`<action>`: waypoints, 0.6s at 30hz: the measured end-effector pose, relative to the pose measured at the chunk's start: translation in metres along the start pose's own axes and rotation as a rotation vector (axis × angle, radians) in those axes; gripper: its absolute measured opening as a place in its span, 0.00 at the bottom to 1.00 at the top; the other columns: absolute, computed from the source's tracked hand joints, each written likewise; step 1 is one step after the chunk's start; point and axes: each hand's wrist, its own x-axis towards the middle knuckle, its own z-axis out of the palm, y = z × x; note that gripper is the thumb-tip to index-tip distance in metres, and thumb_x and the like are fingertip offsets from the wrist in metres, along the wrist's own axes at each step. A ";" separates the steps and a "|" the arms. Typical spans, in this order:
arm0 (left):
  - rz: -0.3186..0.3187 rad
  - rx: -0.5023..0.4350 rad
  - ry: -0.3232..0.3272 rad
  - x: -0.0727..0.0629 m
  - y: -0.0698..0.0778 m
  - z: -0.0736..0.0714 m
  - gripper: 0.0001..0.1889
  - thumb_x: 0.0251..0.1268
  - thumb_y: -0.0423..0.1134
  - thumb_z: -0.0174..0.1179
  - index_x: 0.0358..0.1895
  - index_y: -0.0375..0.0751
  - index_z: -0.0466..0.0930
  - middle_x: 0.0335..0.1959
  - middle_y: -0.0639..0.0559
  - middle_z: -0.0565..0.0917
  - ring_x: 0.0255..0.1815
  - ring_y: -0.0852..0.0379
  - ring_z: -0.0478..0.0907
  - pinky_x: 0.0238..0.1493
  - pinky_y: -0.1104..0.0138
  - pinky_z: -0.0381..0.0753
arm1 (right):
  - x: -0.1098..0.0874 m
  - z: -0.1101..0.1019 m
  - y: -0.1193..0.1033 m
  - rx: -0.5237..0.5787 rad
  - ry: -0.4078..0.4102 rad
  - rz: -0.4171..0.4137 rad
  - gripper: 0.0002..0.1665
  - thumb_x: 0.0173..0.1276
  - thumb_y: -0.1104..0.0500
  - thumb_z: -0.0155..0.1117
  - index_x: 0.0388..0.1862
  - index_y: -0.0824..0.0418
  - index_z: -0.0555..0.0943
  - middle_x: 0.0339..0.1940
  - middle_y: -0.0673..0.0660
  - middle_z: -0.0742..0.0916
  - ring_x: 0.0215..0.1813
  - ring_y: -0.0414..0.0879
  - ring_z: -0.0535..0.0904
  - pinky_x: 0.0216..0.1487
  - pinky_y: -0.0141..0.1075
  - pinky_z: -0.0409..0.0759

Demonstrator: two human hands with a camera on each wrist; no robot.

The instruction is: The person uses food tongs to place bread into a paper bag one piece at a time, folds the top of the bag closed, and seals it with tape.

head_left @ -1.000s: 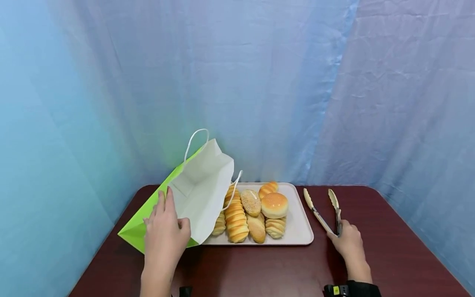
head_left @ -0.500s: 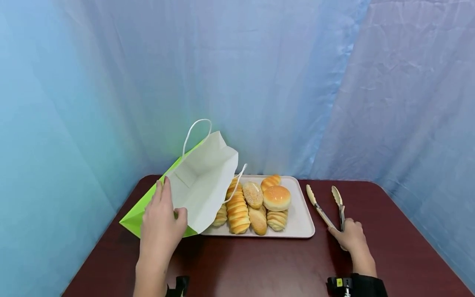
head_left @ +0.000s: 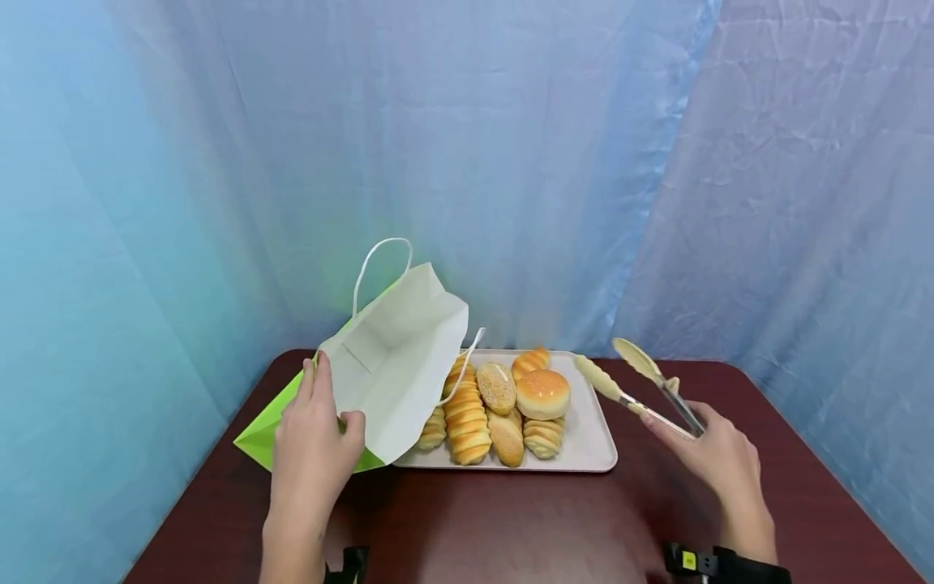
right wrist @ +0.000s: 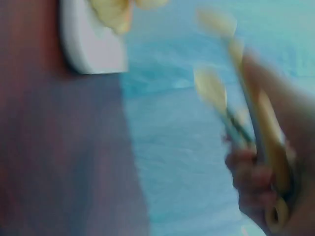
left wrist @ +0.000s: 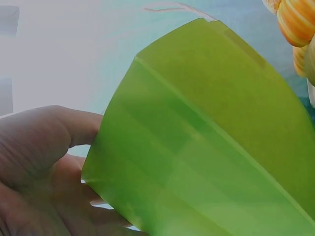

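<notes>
My left hand (head_left: 314, 462) pinches the near edge of a green paper bag (head_left: 394, 357), thumb apart from the fingers. The bag leans tilted, its white inside facing right and its white cord handles standing out. In the left wrist view, its green outside (left wrist: 197, 132) covers part of the fingers. My right hand (head_left: 726, 454) grips a pair of tongs (head_left: 600, 378) with cream tips spread apart, raised by the tray's right edge. Blur softens the tongs in the right wrist view. Several breads lie on the tray (head_left: 593, 446), among them a round bun (head_left: 543, 394) and a long ridged roll (head_left: 465, 426).
The bag's mouth overhangs the tray's left part and hides some of it. A sesame bread (head_left: 496, 388) lies near the bag's handle. The dark red table (head_left: 511, 519) ends at a blue curtain (head_left: 511, 162) behind.
My right hand has lifted the tongs off the table and swung their tips left toward the tray. The left hand keeps its hold on the bag. The head view has shifted slightly.
</notes>
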 end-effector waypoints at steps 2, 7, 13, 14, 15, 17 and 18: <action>-0.002 0.003 -0.001 0.000 0.000 0.000 0.40 0.59 0.30 0.49 0.79 0.27 0.53 0.77 0.26 0.58 0.18 0.50 0.62 0.21 0.61 0.62 | -0.003 -0.005 -0.007 -0.029 -0.007 -0.099 0.55 0.60 0.21 0.61 0.71 0.60 0.72 0.38 0.61 0.86 0.38 0.55 0.79 0.32 0.45 0.71; -0.001 0.006 -0.002 0.001 0.001 -0.001 0.40 0.60 0.29 0.50 0.79 0.27 0.52 0.77 0.26 0.59 0.15 0.52 0.59 0.19 0.62 0.61 | -0.010 -0.004 -0.025 -0.100 -0.052 -0.206 0.56 0.52 0.20 0.67 0.68 0.56 0.75 0.23 0.48 0.80 0.28 0.45 0.72 0.25 0.39 0.66; -0.001 0.012 -0.010 0.001 0.002 -0.004 0.40 0.61 0.30 0.50 0.79 0.27 0.52 0.77 0.26 0.58 0.17 0.51 0.63 0.21 0.61 0.63 | -0.010 0.008 -0.033 -0.128 -0.047 -0.224 0.57 0.47 0.19 0.69 0.64 0.58 0.78 0.20 0.48 0.78 0.26 0.45 0.70 0.23 0.39 0.66; -0.002 0.013 -0.012 0.001 0.002 -0.004 0.40 0.61 0.30 0.50 0.79 0.27 0.52 0.77 0.26 0.58 0.17 0.50 0.63 0.21 0.61 0.63 | -0.009 0.010 -0.033 -0.133 -0.046 -0.225 0.57 0.47 0.18 0.68 0.64 0.58 0.78 0.22 0.47 0.78 0.26 0.45 0.70 0.23 0.39 0.66; -0.002 0.014 -0.015 0.001 0.002 -0.004 0.40 0.61 0.31 0.50 0.79 0.27 0.52 0.77 0.26 0.58 0.18 0.50 0.64 0.21 0.61 0.63 | -0.008 0.013 -0.033 -0.135 -0.048 -0.222 0.58 0.47 0.18 0.68 0.64 0.58 0.78 0.22 0.47 0.78 0.26 0.45 0.71 0.23 0.39 0.66; -0.002 0.017 -0.021 0.001 0.002 -0.004 0.40 0.61 0.31 0.50 0.79 0.27 0.52 0.77 0.26 0.58 0.18 0.50 0.64 0.21 0.61 0.63 | -0.007 0.018 -0.034 -0.142 -0.051 -0.221 0.58 0.46 0.18 0.68 0.63 0.58 0.78 0.23 0.47 0.79 0.27 0.44 0.71 0.23 0.39 0.67; -0.002 0.018 -0.025 0.000 0.002 -0.003 0.40 0.61 0.31 0.50 0.79 0.27 0.52 0.77 0.26 0.58 0.17 0.50 0.63 0.20 0.61 0.63 | -0.007 0.022 -0.034 -0.148 -0.053 -0.224 0.58 0.46 0.17 0.68 0.62 0.58 0.78 0.23 0.47 0.80 0.27 0.44 0.71 0.23 0.39 0.67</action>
